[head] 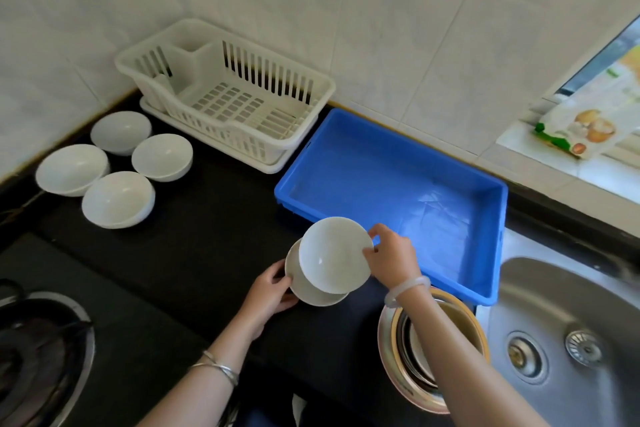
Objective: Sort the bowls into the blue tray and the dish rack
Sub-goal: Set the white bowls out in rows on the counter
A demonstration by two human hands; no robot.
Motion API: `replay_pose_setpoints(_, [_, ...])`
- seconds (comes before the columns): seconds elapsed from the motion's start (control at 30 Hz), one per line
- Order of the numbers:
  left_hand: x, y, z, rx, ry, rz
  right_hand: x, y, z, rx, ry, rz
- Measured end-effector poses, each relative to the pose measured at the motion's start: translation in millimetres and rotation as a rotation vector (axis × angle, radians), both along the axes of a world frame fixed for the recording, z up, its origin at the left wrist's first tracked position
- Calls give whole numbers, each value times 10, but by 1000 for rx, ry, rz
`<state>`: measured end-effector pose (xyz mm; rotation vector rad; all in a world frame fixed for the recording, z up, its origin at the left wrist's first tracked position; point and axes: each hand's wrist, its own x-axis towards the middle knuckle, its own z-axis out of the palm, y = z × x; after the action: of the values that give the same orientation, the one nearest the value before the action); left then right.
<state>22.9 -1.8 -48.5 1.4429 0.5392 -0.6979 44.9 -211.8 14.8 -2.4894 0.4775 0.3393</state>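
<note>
My right hand (391, 258) grips the rim of a small white bowl (334, 255), tilted and raised just above a second white bowl (311, 291). My left hand (272, 291) holds that lower bowl at its left edge, on the black counter. Both bowls sit right in front of the near left corner of the blue tray (398, 163), which holds nothing. The white dish rack (225, 94) stands behind, at the wall, with nothing in it. Several more white bowls (117, 163) rest in a cluster on the counter at the left.
A gas burner (38, 354) lies at the near left. A round metal-rimmed pot (433, 354) sits under my right forearm. A steel sink (568, 333) fills the right side. A food packet (585, 125) lies on the window sill.
</note>
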Motion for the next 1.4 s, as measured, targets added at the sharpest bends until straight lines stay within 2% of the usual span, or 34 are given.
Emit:
replay_pose_setpoints(0.3, [53, 140, 50, -13, -5, 139, 97, 25, 244, 216, -54, -41])
replay_pose_setpoints(0.5, [204, 625, 228, 37, -97, 274, 437, 345, 338, 408, -89, -26])
replay_pose_setpoints(0.83, [213, 1570, 243, 48, -30, 738, 1168, 1299, 30, 593, 39, -16])
replay_pose_setpoints(0.93, [239, 1738, 186, 39, -25, 826, 1357, 1561, -145, 593, 66, -34])
replay_pose_setpoints(1.4, [375, 1833, 17, 14, 45, 895, 1727, 2032, -701, 645, 155, -205])
